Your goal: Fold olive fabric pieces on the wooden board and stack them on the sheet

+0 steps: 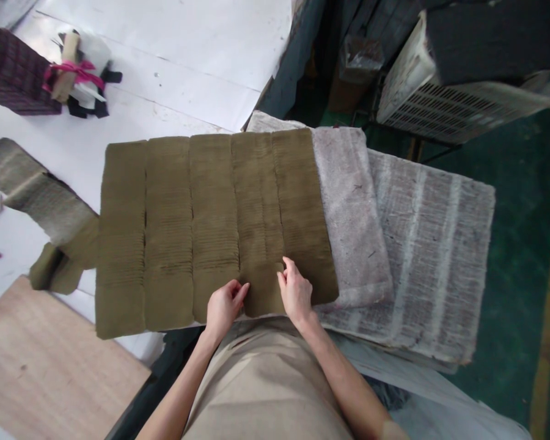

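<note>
Olive-brown fabric pieces (pixel 211 201) lie overlapped in several side-by-side columns, their edges showing as fine ridges. At the near end of one column, a single olive fabric piece (pixel 263 290) lies between my hands. My left hand (pixel 224 307) is closed in a pinch at its left edge. The right hand (pixel 296 293) pinches the same piece near its upper right corner. Beneath the columns is a grey felt-like cloth (pixel 348 214), which shows on the right.
A larger striped grey pad (pixel 435 256) extends right below the cloth. Olive and grey fabric scraps (pixel 50 195) lie left, near a wooden board (pixel 59 366). A purple stack (pixel 13 67) and a pink-tied bundle (pixel 80 76) sit on the white table (pixel 178 36). Beyond stands a white crate (pixel 440 91).
</note>
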Available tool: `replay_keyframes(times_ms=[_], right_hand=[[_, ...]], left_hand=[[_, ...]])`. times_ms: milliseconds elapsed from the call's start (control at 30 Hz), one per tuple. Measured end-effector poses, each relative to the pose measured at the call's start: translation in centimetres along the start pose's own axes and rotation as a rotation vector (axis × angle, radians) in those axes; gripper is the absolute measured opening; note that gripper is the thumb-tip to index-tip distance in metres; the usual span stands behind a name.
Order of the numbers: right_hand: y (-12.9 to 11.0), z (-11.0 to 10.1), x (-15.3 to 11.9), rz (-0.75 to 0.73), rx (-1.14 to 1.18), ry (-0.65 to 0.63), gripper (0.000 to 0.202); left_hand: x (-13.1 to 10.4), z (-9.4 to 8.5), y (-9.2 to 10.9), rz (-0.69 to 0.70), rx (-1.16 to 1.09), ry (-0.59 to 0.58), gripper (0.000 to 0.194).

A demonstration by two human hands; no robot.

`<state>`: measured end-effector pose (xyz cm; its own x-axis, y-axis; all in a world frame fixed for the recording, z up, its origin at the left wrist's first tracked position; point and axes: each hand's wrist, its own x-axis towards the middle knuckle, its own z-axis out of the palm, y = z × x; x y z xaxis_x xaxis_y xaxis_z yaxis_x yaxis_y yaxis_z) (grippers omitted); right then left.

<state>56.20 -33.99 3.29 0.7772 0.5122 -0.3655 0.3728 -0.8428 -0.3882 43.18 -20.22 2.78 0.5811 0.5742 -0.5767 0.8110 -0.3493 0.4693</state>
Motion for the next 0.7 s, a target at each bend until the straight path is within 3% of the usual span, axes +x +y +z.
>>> replay_keyframes(times_ms=[467, 700], right_hand=[[-0.3, 0.3, -0.1, -0.015, 0.024, 0.016, 0.036], [0.9, -1.2, -0.4, -0.017, 0.107, 0.104, 0.031]], left_hand=[[0.0, 0.1, 0.1, -0.025, -0.012, -0.012, 0.042], [0.0, -0.1, 0.3, -0.027, 0.014, -0.014, 0.042]])
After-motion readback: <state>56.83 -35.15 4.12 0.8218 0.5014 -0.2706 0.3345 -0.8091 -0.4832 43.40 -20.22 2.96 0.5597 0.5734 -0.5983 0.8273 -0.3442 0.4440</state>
